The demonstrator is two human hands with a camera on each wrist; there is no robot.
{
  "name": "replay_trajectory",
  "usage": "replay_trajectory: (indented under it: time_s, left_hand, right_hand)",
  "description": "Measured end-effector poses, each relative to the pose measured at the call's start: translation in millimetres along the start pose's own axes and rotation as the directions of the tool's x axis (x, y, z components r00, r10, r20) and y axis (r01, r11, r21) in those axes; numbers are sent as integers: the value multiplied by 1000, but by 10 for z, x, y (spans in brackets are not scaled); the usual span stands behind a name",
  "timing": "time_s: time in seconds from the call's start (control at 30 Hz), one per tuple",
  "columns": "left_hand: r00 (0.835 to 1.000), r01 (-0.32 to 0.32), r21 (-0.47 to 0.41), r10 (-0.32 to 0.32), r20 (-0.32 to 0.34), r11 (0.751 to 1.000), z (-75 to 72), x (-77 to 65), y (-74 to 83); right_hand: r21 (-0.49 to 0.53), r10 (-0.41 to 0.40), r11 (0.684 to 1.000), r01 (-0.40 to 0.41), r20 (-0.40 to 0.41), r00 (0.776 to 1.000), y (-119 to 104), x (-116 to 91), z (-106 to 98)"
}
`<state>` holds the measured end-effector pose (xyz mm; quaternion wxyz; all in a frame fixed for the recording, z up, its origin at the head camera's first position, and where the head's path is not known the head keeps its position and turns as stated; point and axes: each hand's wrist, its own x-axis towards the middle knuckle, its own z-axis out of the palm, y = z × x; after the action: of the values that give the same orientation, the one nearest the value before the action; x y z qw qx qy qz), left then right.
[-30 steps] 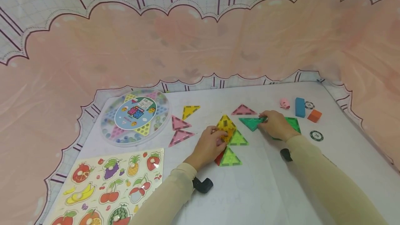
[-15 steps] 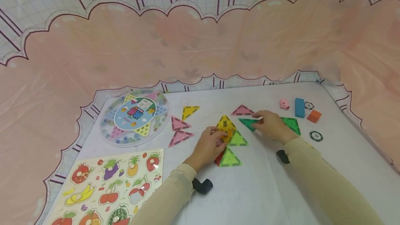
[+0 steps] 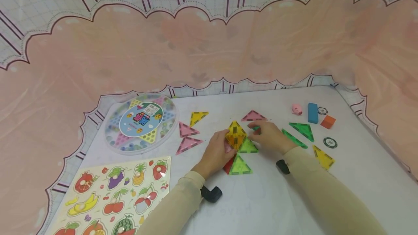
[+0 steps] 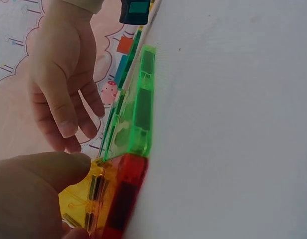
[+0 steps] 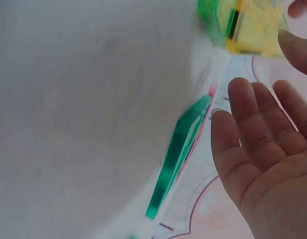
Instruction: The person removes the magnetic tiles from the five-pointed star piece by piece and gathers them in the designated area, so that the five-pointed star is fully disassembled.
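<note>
My left hand [image 3: 213, 154] holds a small build of see-through magnetic tiles by its left side. A yellow triangle tile [image 3: 235, 129] stands at its top, and the thumb presses near it in the left wrist view. Light green triangle tiles [image 3: 241, 165] and a red tile [image 4: 127, 196] join below. My right hand [image 3: 269, 136] hovers just right of the build, fingers loosely extended and holding nothing, as the right wrist view shows. Beneath it on the table lies a dark green triangle tile [image 5: 178, 157], mostly hidden by the hand in the head view.
Pink triangle tiles [image 3: 188, 144] and a yellow one [image 3: 198, 117] lie left. Green [image 3: 303, 130] and yellow [image 3: 323, 157] tiles lie right, near a blue block [image 3: 312, 113], orange block [image 3: 328, 122], pink pig [image 3: 297, 109] and chip [image 3: 330, 143]. A fruit puzzle [image 3: 130, 180] and round game box [image 3: 112, 142] stand left.
My right hand has let go of the dark green triangle tile and moved left, close to the build. The left hand has stayed on the build.
</note>
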<state>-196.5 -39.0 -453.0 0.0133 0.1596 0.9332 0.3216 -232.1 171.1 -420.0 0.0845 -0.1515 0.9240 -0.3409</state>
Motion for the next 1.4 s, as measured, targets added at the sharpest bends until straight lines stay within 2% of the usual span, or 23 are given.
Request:
replay_trajectory:
  time_s: [0.33,0.6,0.87,1.1,1.4]
  left_hand:
    - [998,41,-70,-37,56,997,-22,81,-36]
    - [999,7,-76,-3,49,997,-13,118,-61]
    - [997,-2,-78,7,72,997,-17,145,-69]
    - [998,-10,-76,15,67,997,-10,151,-78]
    - [998,17,-75,-12,65,997,0,136,-65]
  right_hand:
    - [21,25,999,-26,29,999,-126,75,132]
    - [50,33,998,-34,30,999,-148,104,163]
    - [82,13,996,-16,39,999,-144,133,181]
    - [48,9,999,-11,35,999,-155,158,205]
    - [26,9,1000,-10,43,999,-155,173,224]
